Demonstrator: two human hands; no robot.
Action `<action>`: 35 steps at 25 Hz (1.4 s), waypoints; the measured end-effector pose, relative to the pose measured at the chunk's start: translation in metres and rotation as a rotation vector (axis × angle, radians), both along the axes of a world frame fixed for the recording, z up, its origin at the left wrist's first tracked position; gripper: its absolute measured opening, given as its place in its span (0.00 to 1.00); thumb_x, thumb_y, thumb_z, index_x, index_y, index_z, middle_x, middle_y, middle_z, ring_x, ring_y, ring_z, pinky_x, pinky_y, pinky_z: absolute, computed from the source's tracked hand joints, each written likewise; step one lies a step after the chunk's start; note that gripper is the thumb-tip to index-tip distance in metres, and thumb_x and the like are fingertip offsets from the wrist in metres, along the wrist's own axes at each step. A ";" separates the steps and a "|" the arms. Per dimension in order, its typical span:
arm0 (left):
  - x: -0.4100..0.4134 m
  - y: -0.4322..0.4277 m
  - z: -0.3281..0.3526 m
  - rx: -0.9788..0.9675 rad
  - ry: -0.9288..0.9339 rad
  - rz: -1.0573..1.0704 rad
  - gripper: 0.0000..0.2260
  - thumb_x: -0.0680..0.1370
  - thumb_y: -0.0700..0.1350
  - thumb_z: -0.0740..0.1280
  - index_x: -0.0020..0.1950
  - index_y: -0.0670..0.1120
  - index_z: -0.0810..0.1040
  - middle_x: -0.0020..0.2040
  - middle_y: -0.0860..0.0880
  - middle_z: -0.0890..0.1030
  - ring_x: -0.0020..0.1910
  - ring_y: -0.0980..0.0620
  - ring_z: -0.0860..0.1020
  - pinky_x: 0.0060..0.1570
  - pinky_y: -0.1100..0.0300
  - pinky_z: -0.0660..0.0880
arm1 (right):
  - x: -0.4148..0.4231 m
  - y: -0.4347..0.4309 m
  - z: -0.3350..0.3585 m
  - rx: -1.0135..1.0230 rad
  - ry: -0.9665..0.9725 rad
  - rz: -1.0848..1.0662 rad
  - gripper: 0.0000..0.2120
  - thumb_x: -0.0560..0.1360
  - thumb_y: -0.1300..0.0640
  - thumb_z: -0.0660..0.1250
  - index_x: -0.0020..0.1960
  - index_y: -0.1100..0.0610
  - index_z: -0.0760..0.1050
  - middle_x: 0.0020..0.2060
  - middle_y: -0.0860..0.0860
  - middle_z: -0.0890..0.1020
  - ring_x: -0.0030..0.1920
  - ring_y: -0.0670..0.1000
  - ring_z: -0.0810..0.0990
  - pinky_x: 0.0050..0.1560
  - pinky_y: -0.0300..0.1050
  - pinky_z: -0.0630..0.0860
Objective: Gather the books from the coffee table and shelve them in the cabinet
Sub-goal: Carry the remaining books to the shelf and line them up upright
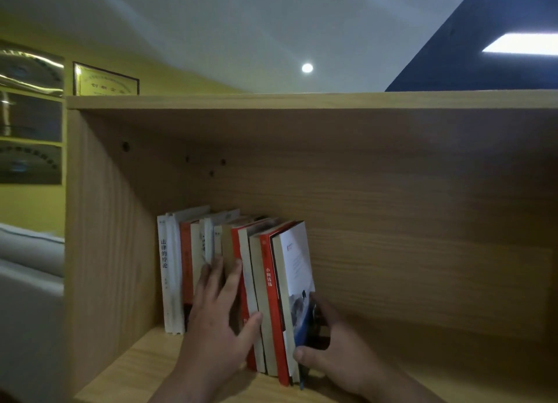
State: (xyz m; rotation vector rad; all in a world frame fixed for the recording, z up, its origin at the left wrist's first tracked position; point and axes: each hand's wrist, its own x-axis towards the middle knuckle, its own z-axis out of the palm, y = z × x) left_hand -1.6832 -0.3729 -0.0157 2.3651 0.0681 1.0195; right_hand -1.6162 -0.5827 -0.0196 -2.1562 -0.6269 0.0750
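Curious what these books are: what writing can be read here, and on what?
"法律的悖论": white book spine, far left.
"小狗钱钱": red book spine.
"创新企", rest cut off: framed plaque atop the cabinet.
Too blurred: other spines, end book cover, wall plaques.

The white book [164, 266] at the left end says 法律的悖论 down its spine. The red book [269, 300] says 小狗钱钱 on its spine. The plaque [105, 81] says 创新企业.

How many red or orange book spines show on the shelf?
3: one orange-red spine near the row's left end, another partly behind the left hand, a third near the right end. More may be hidden.
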 end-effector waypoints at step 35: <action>0.019 0.010 -0.020 0.097 -0.154 0.071 0.25 0.75 0.47 0.60 0.73 0.48 0.71 0.74 0.54 0.67 0.75 0.55 0.59 0.75 0.45 0.64 | 0.015 0.045 -0.007 0.124 -0.113 -0.045 0.52 0.68 0.42 0.76 0.80 0.35 0.46 0.75 0.38 0.66 0.73 0.44 0.69 0.73 0.52 0.72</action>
